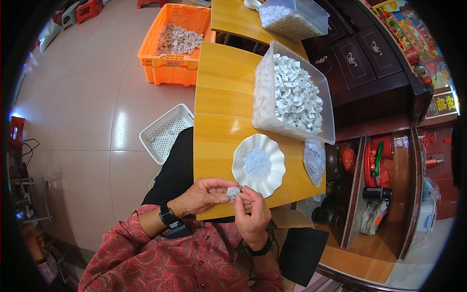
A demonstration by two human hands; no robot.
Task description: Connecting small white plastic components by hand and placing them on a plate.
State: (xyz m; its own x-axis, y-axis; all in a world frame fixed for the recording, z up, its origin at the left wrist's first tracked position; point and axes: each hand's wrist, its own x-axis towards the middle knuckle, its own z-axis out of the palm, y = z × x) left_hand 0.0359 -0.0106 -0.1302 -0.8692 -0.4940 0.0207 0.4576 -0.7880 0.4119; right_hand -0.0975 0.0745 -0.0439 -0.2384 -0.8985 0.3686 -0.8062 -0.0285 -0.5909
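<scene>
Between the fingertips of both hands, at the near edge of the yellow table (224, 97), you have one small white part (233, 193), raised in front of your body. Your left hand (206, 196) comes in from the left and clamps the part between thumb and forefinger. Your right hand (251, 214) meets it from the right, thumb and fingers drawn together at the part's edge; whether they grip the part itself or a smaller piece cannot be told. The two hands are thus joined at the part, with their wrists well apart. The part looks roundish, with no clear long axis, and its finer shape is too small to read. The governing relation is to the scalloped white bowl (278, 168): it sits just beyond your fingertips, ahead and slightly to the right. Your right hand is judged the nearer to it, its fingers overlapping the near rim in this view; contact with the rim cannot be confirmed. Pale, clear-looking pieces (257, 162) lie heaped in the middle of the bowl, so the right hand would have the shorter reach to them. Farther ahead of your hands, past the bowl, stands a translucent bin (263, 100) filled with white pieces (296, 92), its long side running away from you. To the right of the bowl, farther from your left hand than from your right, rests a clear bag (314, 163) of small contents.
</scene>
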